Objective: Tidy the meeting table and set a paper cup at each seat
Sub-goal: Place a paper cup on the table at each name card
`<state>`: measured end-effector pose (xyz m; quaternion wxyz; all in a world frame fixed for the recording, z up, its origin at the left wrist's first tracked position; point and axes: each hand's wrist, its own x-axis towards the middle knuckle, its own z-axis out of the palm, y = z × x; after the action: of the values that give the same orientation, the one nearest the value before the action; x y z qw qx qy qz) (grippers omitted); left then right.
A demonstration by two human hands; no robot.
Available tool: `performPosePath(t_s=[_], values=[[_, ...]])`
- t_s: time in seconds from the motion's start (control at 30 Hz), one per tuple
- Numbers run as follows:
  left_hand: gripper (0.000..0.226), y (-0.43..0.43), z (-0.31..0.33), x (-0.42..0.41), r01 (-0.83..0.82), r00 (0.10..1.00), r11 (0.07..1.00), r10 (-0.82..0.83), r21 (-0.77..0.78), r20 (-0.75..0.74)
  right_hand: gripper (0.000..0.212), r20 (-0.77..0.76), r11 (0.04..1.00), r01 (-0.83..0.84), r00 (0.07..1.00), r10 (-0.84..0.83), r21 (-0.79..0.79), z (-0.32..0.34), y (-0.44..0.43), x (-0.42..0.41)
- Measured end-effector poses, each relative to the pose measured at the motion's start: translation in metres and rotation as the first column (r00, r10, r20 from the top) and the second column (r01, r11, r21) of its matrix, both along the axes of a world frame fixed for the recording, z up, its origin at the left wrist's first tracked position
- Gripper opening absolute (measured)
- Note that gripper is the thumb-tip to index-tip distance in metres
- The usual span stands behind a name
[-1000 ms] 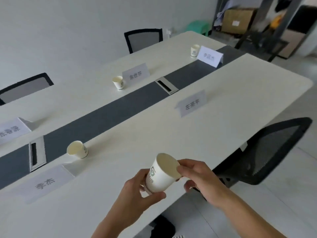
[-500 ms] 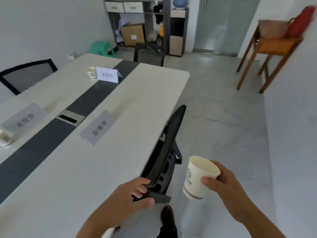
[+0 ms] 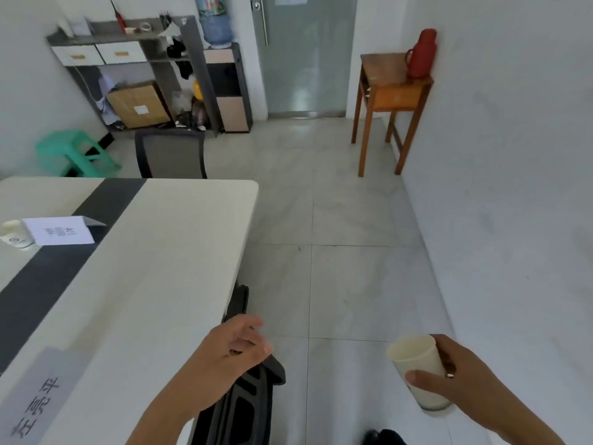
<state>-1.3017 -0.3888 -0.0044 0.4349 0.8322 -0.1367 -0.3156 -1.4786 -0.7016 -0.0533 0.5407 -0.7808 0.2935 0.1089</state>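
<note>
My right hand (image 3: 462,377) grips a white paper cup (image 3: 417,364) upright over the floor, to the right of the meeting table (image 3: 167,268). My left hand (image 3: 231,351) hovers with curled fingers over the top of a black mesh chair (image 3: 244,396) pushed against the table's near edge; whether it touches the chair is unclear. Another paper cup (image 3: 16,234) stands at the far left of the table beside a white name card (image 3: 59,231). A second name card (image 3: 35,399) lies at the bottom left.
A dark strip (image 3: 57,255) runs along the table's middle. Another black chair (image 3: 170,154) stands at the table's far end, a green stool (image 3: 73,152) left of it. Shelving with a cardboard box (image 3: 138,106) lines the back wall. A wooden stand with a red thermos (image 3: 422,54) is at right.
My view has swung further right along the table. The right hand has carried the cup out to the right, away from the left hand, which stays by the chair's top.
</note>
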Motion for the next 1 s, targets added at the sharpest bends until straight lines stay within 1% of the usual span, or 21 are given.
performPosePath(t_s=[0.07, 0.23, 0.33, 0.43, 0.53, 0.63, 0.7, 0.77, 0.83, 0.87, 0.9, 0.97, 1.0], values=[[0.032, -0.030, -0.006, 0.025, 0.038, 0.999, 0.999, -0.037, 0.025, -0.024, 0.052, 0.007, 0.999, 0.031, 0.999, -0.031, 0.009, -0.002, -0.030, 0.019], [0.034, -0.113, -0.026, 0.085, 0.008, 1.000, 0.997, -0.006, 0.081, -0.031, 0.046, 0.026, 0.999, 0.053, 0.998, -0.053, -0.006, -0.011, -0.125, 0.093], [0.034, -0.163, -0.028, 0.118, 0.017, 0.999, 0.994, -0.013, 0.107, -0.043, 0.047, 0.021, 1.000, 0.011, 1.000, -0.010, -0.019, -0.011, -0.182, 0.152], [0.036, -0.191, -0.019, 0.148, 0.017, 0.999, 0.994, -0.013, 0.109, -0.034, 0.050, 0.024, 0.997, -0.061, 0.998, 0.062, -0.037, -0.004, -0.224, 0.215], [0.039, -0.193, -0.017, 0.167, -0.141, 0.990, 0.985, 0.142, 0.103, -0.006, 0.051, 0.017, 0.976, -0.211, 0.977, 0.212, -0.053, 0.002, -0.245, 0.284], [0.056, -0.180, -0.021, 0.181, -0.334, 0.941, 0.937, 0.338, 0.106, -0.021, 0.047, 0.024, 0.940, -0.337, 0.941, 0.338, -0.053, 0.003, -0.241, 0.354], [0.064, -0.169, -0.026, 0.193, -0.406, 0.909, 0.906, 0.414, 0.119, -0.053, 0.048, 0.032, 0.911, -0.412, 0.910, 0.413, -0.031, 0.001, -0.229, 0.398], [0.078, -0.158, -0.030, 0.211, -0.448, 0.884, 0.885, 0.459, 0.128, -0.086, 0.056, 0.026, 0.876, -0.482, 0.876, 0.482, -0.002, -0.002, -0.210, 0.439], [0.085, -0.147, -0.034, 0.235, -0.506, 0.852, 0.854, 0.517, 0.124, -0.083, 0.064, 0.017, 0.833, -0.554, 0.833, 0.554, 0.005, -0.004, -0.187, 0.478], [0.083, -0.140, -0.036, 0.249, -0.541, 0.830, 0.833, 0.551, 0.110, -0.085, 0.067, 0.013, 0.810, -0.586, 0.811, 0.586, 0.011, -0.003, -0.176, 0.496], [0.076, -0.134, -0.035, 0.265, -0.570, 0.811, 0.816, 0.577, 0.096, -0.092, 0.068, 0.013, 0.787, -0.617, 0.787, 0.617, 0.021, -0.001, -0.165, 0.516], [0.045, -0.123, -0.030, 0.297, -0.623, 0.775, 0.779, 0.627, 0.071, -0.081, 0.067, 0.007, 0.740, -0.672, 0.740, 0.672, 0.044, 0.007, -0.143, 0.554], [0.036, -0.115, -0.026, 0.315, -0.653, 0.753, 0.756, 0.655, 0.050, -0.064, 0.065, 0.006, 0.719, -0.693, 0.720, 0.694, 0.051, 0.013, -0.132, 0.574]])
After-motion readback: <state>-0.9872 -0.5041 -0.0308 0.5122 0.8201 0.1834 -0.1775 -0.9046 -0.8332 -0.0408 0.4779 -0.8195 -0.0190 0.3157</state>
